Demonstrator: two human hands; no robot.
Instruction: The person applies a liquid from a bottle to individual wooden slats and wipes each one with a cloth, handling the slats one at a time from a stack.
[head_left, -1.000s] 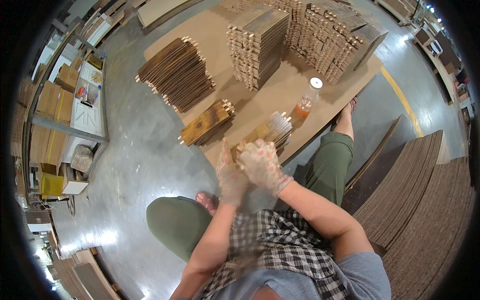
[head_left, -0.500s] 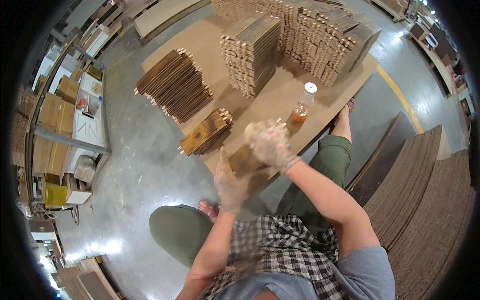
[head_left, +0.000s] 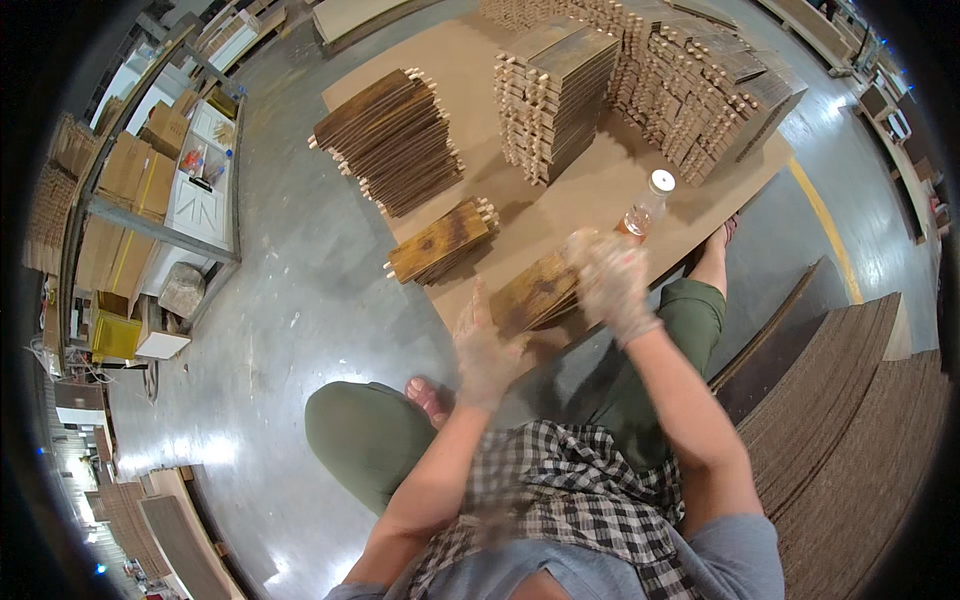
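Note:
A small stack of stained brown wooden boards (head_left: 537, 292) lies near the cardboard's front edge, between my two hands. My left hand (head_left: 485, 345), in a pale work glove, is closed around the boards' near left end. At the opposite end is my gloved right hand (head_left: 615, 285), smeared by motion. Its fingers cannot be made out, and it covers that end of the boards. Just left of these sits another small stack of boards (head_left: 440, 242), with pale wooden pegs sticking out of its ends. A clear bottle (head_left: 648, 205) with a white cap and orange contents stands beyond my right hand.
Behind lie a leaning row of brown boards (head_left: 390, 140), a tall pegged stack (head_left: 555, 100) and a larger block of stacks (head_left: 690, 95), all on the brown cardboard sheet (head_left: 545, 215). Piled brown panels (head_left: 840, 430) stand at right. Shelving (head_left: 160, 225) holds boxes at left.
The view has shifted, so the scene sits farther right. My right hand has moved outward to the boards' far end, showing more of their top. My left hand stays at the near end.

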